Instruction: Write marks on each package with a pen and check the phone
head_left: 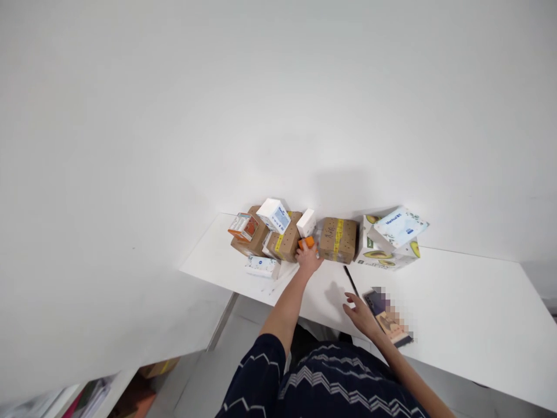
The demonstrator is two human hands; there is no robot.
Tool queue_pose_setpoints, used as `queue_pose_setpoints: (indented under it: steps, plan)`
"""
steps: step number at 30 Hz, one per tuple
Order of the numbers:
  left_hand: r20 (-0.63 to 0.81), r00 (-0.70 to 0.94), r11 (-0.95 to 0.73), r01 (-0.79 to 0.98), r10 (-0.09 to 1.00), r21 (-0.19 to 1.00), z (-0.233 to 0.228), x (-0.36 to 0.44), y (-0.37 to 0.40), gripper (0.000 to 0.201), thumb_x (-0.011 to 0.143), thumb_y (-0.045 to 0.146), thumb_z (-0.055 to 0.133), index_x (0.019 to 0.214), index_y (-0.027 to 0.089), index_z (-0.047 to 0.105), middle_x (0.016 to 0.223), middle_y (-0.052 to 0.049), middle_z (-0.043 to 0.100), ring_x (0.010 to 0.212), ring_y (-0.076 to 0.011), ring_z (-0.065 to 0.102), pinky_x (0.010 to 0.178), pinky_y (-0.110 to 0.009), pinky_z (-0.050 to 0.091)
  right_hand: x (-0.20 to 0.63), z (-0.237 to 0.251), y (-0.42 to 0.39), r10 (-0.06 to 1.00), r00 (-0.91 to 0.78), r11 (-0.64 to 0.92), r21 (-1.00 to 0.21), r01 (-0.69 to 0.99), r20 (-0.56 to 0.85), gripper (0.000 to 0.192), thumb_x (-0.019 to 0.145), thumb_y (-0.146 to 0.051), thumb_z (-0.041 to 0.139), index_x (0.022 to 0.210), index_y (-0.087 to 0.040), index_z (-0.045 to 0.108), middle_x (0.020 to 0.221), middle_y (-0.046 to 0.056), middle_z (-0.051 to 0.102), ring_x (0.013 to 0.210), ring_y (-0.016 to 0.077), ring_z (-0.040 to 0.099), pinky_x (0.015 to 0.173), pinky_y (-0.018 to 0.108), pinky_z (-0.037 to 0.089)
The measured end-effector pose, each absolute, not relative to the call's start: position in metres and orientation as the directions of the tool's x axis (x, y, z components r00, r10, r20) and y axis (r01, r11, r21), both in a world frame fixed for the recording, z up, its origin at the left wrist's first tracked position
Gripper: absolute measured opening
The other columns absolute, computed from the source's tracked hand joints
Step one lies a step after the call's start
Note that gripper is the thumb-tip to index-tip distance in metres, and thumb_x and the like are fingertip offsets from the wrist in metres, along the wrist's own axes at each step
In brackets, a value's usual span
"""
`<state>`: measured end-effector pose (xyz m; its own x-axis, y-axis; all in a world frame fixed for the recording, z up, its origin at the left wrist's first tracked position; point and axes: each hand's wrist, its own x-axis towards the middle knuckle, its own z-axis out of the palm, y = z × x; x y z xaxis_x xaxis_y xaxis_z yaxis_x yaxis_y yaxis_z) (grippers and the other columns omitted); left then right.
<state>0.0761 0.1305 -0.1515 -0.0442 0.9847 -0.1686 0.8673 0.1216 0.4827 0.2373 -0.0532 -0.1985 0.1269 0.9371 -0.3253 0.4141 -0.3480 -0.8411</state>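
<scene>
My left hand [310,259] reaches to the back of the table, its fingers closed over a small orange box [306,241]. The hand hides part of that box. A small white box [307,223] stands just behind it. To the left is a cardboard box with yellow tape [287,242]; to the right stands another taped cardboard box [339,239]. My right hand [360,315] hovers near the table's front edge with fingers apart and nothing in them. Close beside it are a black pen-like stick [350,280] and a dark-edged item with a picture on it [389,322], partly blurred out.
A white carton with blue print [274,215] and an orange-and-white box [243,227] sit on cardboard boxes at left. A tissue pack [263,266] lies in front. At right, another tissue pack [400,225] rests on an avocado-printed box [385,258]. The white table [470,313] meets the wall behind.
</scene>
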Motion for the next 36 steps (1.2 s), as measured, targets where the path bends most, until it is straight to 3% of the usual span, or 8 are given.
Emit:
queue_pose_setpoints:
  steps: [6,13,17,21,25,28,33,36]
  plan:
    - [-0.172,0.004,0.093,0.831,0.985,0.549,-0.150,0.075,0.103,0.023,0.079,0.027,0.064,0.102,0.028,0.069,0.147,-0.010,0.030,0.123,-0.0386,0.038,0.098,-0.054,0.034,0.239,-0.196,-0.050,0.938,0.119,-0.343,-0.826,0.447,-0.325,0.036,0.071,-0.033,0.055,0.101,-0.018,0.069,0.088,0.008,0.069,0.067,0.0208,0.065,0.077,0.039,0.052]
    - [-0.206,-0.046,0.201,0.498,0.978,0.844,-0.149,0.035,0.036,0.066,0.064,0.021,0.073,0.127,0.025,0.052,0.135,-0.011,0.043,0.123,-0.0297,0.046,0.104,-0.043,0.037,0.242,-0.189,-0.044,0.911,0.064,-0.405,-0.854,0.327,-0.408,0.031,0.069,-0.038,0.058,0.092,-0.019,0.068,0.080,0.004,0.068,0.066,0.0206,0.065,0.073,0.039,0.053]
    - [-0.311,-0.102,0.325,0.177,0.945,0.929,-0.142,0.024,0.017,0.053,0.065,0.033,0.070,0.114,0.018,0.057,0.110,-0.011,0.058,0.099,-0.0258,0.061,0.086,-0.041,0.049,0.238,-0.176,-0.030,0.876,0.018,-0.478,-0.861,0.174,-0.482,0.044,0.082,-0.052,0.048,0.105,-0.018,0.063,0.094,0.008,0.068,0.065,0.0192,0.068,0.063,0.036,0.056]
    - [-0.321,-0.052,0.316,-0.081,0.946,0.945,-0.124,0.028,0.012,0.039,0.066,0.039,0.069,0.099,0.018,0.063,0.102,-0.008,0.063,0.091,-0.0226,0.064,0.081,-0.037,0.051,0.230,-0.147,-0.020,0.876,-0.083,-0.477,-0.879,0.010,-0.476,0.057,0.090,-0.061,0.035,0.126,-0.021,0.055,0.115,0.012,0.066,0.086,0.0201,0.071,0.075,0.038,0.057]
    - [-0.264,-0.031,0.253,-0.191,0.964,0.948,-0.099,0.037,0.018,0.040,0.066,0.040,0.072,0.100,0.020,0.064,0.107,-0.006,0.063,0.099,-0.0212,0.061,0.087,-0.034,0.049,0.218,-0.109,-0.018,0.897,-0.207,-0.432,-0.876,-0.214,-0.391,0.061,0.084,-0.059,0.055,0.133,-0.024,0.049,0.115,0.008,0.068,0.098,0.0218,0.068,0.084,0.037,0.055]
    - [-0.239,-0.024,0.221,-0.300,0.971,0.928,-0.081,0.045,0.021,0.049,0.071,0.049,0.071,0.111,0.023,0.059,0.116,-0.006,0.060,0.105,-0.0205,0.060,0.091,-0.033,0.047,0.211,-0.086,-0.021,0.916,-0.149,-0.401,-0.834,-0.379,-0.372,0.061,0.079,-0.055,0.066,0.130,-0.025,0.052,0.108,0.006,0.071,0.091,0.0220,0.068,0.079,0.035,0.055]
    - [-0.240,0.061,0.237,-0.507,0.969,0.829,-0.062,0.064,0.012,0.060,0.075,0.051,0.070,0.126,0.026,0.049,0.119,-0.006,0.063,0.110,-0.0229,0.061,0.097,-0.038,0.045,0.210,-0.063,-0.028,0.920,-0.123,-0.379,-0.763,-0.523,-0.372,0.045,0.085,-0.057,0.056,0.114,-0.023,0.061,0.105,0.008,0.072,0.090,0.0227,0.068,0.076,0.035,0.056]
    - [-0.250,0.161,0.297,-0.541,0.955,0.787,-0.059,0.074,0.005,0.057,0.077,0.058,0.063,0.121,0.022,0.056,0.122,-0.008,0.064,0.117,-0.0279,0.058,0.100,-0.042,0.044,0.210,-0.053,-0.032,0.920,-0.135,-0.383,-0.766,-0.516,-0.369,0.048,0.086,-0.060,0.051,0.114,-0.022,0.061,0.112,0.010,0.071,0.096,0.0254,0.067,0.079,0.038,0.056]
